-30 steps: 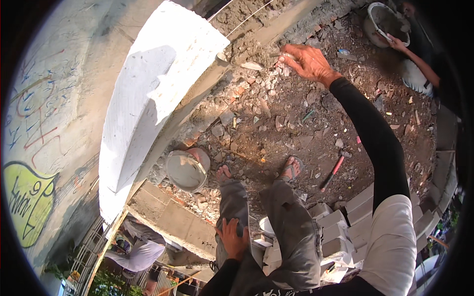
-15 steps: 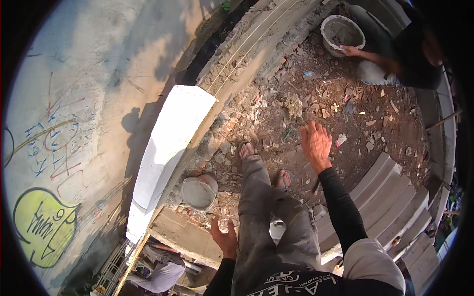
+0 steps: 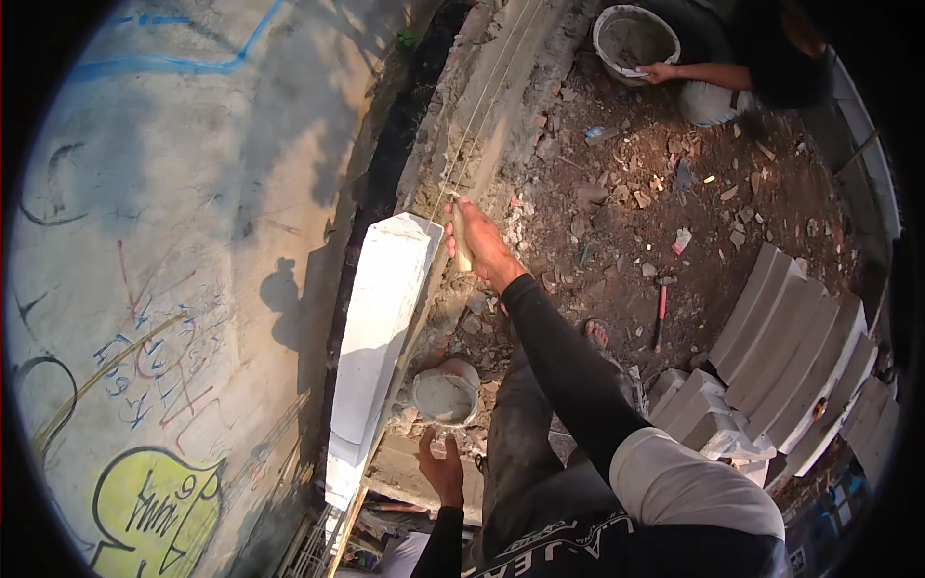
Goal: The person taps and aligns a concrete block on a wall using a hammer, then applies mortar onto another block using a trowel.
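Note:
My right hand point(image 3: 482, 246) is closed around the pale wooden handle of a trowel point(image 3: 463, 252); its blade cannot be made out. That hand is over the mortar-topped wall point(image 3: 506, 120), beside the upper end of a long white block point(image 3: 385, 323). Two thin strings point(image 3: 487, 116) run along the wall from near the block's end. Lower down, my left hand point(image 3: 441, 469) holds nothing, its fingers apart and curved. Just above it stands a bucket of grey mortar point(image 3: 446, 397).
At the upper right a co-worker's hand point(image 3: 658, 72) grips the rim of a larger mortar bucket point(image 3: 597, 43). A red-handled hammer point(image 3: 661, 316) lies on rubble-strewn soil point(image 3: 617, 241). Grey concrete pieces point(image 3: 785, 332) are stacked at the right. A painted wall point(image 3: 193, 260) rises at the left.
My right hand was empty over the rubble; it has moved left to the wall and now grips the trowel. The view has shifted, and the hammer shows clearly. My left hand stays empty.

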`<state>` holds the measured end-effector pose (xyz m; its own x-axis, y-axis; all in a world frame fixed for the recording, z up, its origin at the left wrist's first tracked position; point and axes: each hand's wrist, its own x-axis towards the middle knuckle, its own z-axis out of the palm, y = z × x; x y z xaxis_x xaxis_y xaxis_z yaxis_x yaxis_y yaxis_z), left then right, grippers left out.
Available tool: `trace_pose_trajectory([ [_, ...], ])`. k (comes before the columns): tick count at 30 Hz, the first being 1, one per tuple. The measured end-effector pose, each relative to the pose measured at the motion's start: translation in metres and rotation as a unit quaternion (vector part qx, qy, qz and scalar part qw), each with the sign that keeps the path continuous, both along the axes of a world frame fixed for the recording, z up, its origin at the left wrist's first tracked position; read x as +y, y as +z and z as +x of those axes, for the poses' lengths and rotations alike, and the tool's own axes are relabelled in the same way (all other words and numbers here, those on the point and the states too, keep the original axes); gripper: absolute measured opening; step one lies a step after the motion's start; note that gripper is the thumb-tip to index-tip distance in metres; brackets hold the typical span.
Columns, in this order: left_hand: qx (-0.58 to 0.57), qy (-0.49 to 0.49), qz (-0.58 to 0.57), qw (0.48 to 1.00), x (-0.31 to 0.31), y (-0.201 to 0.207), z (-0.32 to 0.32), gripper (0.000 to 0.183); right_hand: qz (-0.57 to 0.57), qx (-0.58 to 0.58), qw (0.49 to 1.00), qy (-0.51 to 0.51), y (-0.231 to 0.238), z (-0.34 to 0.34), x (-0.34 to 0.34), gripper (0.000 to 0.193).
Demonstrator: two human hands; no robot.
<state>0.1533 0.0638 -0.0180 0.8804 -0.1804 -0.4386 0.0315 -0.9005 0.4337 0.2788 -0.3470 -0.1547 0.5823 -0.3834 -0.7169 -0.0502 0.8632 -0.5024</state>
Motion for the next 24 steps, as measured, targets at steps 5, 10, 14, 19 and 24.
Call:
trace_pose_trajectory([
  [5, 0.015, 0.032, 0.024, 0.999, 0.030, -0.001, 0.008, 0.040, 0.137, -0.086, 0.987, 0.015, -0.012, -0.005, 0.001, 0.042],
  [10, 0.063, 0.073, 0.034, 0.995, 0.039, -0.013, 0.004, 0.039, -0.083, 0.048, 0.984, 0.151, 0.009, -0.086, 0.056, 0.048],
  [14, 0.080, 0.073, -0.020, 0.994, 0.033, -0.021, 0.002, 0.036, -0.284, 0.218, 0.915, 0.186, -0.030, -0.153, 0.071, 0.050],
  [19, 0.136, 0.107, -0.015, 0.985, 0.028, -0.030, -0.002, 0.034, -0.355, 0.303, 0.876, 0.120, -0.098, -0.125, 0.042, 0.053],
  [24, 0.152, 0.128, 0.039, 0.979, 0.051, -0.044, -0.009, 0.034, -0.394, 0.288, 0.870, 0.072, -0.143, -0.032, 0.017, 0.045],
])
